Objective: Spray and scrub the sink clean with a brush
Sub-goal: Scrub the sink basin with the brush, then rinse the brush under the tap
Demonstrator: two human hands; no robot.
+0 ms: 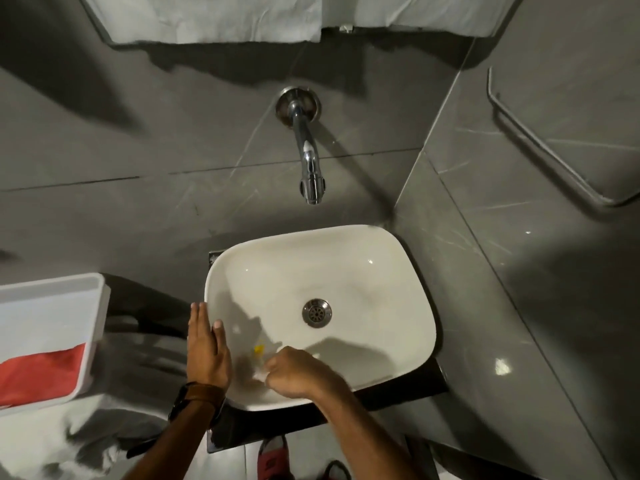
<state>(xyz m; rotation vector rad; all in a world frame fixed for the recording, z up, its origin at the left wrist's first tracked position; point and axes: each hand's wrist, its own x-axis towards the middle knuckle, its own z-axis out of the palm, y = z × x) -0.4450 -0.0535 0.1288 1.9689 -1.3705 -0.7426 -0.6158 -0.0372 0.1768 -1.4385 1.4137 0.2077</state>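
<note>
A white basin sink sits on a dark shelf, with a metal drain in its middle. My right hand is closed inside the near left part of the bowl, gripping a small brush that is blurred and shows a yellow bit against the sink wall. My left hand lies flat with straight fingers on the sink's left rim, holding nothing. No spray bottle is in view.
A chrome tap sticks out of the grey tiled wall above the sink. A white bin with a red liner stands at the left. A metal towel rail is on the right wall. Red shoes show below.
</note>
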